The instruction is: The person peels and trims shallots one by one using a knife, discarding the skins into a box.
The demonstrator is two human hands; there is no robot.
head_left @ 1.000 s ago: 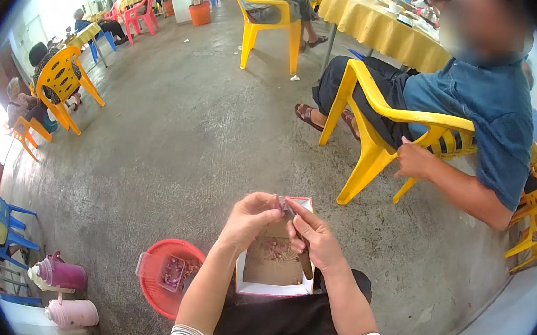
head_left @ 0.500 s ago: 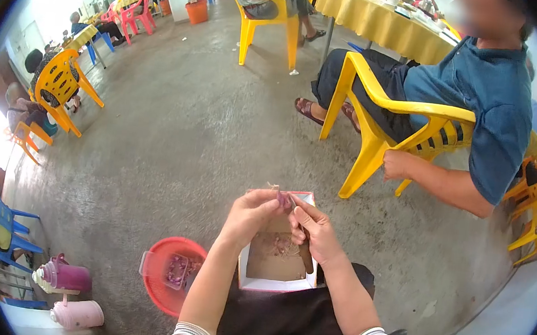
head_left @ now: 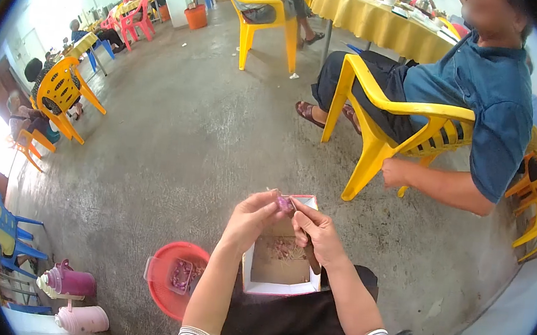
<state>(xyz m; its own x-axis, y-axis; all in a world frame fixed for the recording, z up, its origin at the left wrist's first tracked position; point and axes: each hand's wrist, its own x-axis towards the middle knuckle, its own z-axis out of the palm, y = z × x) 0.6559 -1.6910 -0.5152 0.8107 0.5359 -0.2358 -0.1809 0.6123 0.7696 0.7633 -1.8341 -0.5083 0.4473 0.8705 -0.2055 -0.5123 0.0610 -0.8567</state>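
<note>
Shallot (head_left: pixel 285 203), small and purple, sits pinched between the fingertips of both hands above a cardboard box (head_left: pixel 277 289) resting on the person's lap. Left hand (head_left: pixel 251 217) curls its fingers and thumb closed on the bulb from the left, while the right hand (head_left: pixel 317 234) is closed around a brown-handled knife (head_left: pixel 309 257) whose blade end meets the bulb; the blade itself is too small to make out. Inside the box lie purple peelings. On the concrete floor just left of the lap stands a red basket (head_left: pixel 160 286) with more purple pieces in it. Further left are two pink jugs (head_left: pixel 73 283). Ahead to the right, another person in a blue shirt sits on a yellow chair (head_left: pixel 373 152).
</note>
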